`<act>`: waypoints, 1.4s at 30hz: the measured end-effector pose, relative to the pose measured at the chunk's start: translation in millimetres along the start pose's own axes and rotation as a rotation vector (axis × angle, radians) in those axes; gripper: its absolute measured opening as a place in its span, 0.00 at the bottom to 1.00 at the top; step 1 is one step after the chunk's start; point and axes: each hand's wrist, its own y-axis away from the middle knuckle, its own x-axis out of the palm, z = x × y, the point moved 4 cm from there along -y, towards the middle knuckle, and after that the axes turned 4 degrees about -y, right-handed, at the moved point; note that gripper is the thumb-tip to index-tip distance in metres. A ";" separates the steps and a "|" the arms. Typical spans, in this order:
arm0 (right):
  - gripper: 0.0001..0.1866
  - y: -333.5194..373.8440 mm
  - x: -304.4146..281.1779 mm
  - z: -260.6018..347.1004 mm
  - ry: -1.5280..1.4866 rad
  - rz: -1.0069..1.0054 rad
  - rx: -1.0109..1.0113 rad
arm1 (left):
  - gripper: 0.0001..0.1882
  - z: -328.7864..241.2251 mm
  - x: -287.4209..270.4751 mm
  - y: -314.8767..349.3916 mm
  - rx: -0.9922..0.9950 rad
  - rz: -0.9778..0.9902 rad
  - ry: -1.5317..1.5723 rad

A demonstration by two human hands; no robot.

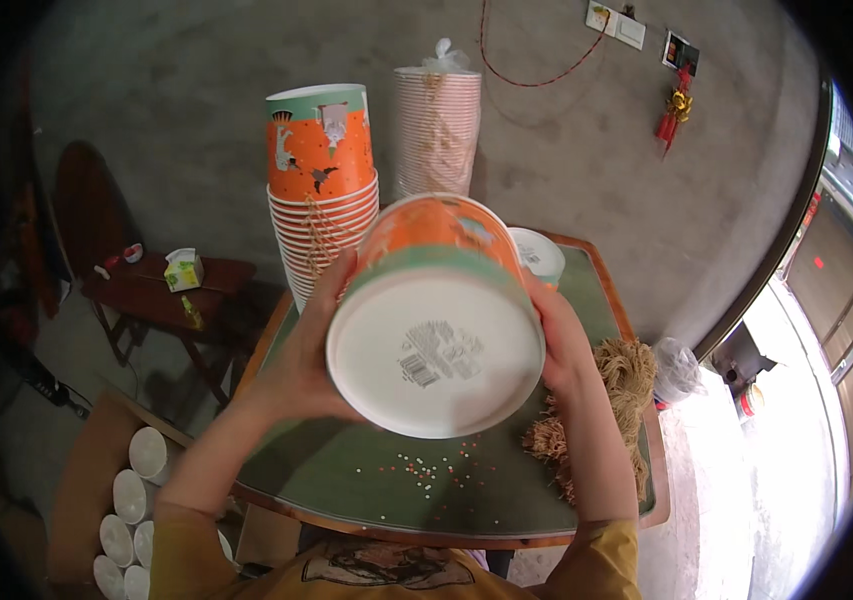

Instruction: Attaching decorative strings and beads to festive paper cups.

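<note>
Between my two hands is a large paper bucket [436, 350], tilted so that its white printed base faces me; its side is orange and green. My left hand [321, 345] grips its left side, and my right hand [554, 335] is pressed to its right side. The far rim and the inside are turned away from view. Just beyond my left hand stands a tall stack of nested orange paper buckets [318, 190] with white rims. Behind the held bucket, another upturned bucket [538, 255] shows its white base on the table.
The green-topped table [326, 480] has a wooden edge. Small white and red bits [431, 468] lie scattered on it, and bundles of tan twine [624, 385] lie at right. A bagged stack of pink-rimmed tubs [436, 130] stands behind. A carton of white cups [131, 495] sits lower left, near a bench [226, 275].
</note>
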 end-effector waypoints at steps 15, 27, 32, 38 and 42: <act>0.38 -114.2 168.6 100.8 0.648 0.405 -0.367 | 0.54 84.5 -178.5 -151.7 -0.063 -0.442 0.160; 0.38 -192.3 170.3 68.4 0.841 0.318 -0.284 | 0.54 164.0 -160.9 -162.0 -0.317 -0.411 0.225; 0.33 -204.8 166.6 53.7 0.844 0.303 -0.227 | 0.52 190.2 -151.9 -155.1 -0.373 -0.423 0.205; 0.30 -207.4 146.1 24.6 0.853 0.296 -0.157 | 0.49 205.4 -126.5 -132.2 -0.442 -0.400 0.262; 0.31 -206.5 142.1 23.4 0.840 0.316 -0.109 | 0.49 201.6 -124.0 -128.0 -0.483 -0.368 0.276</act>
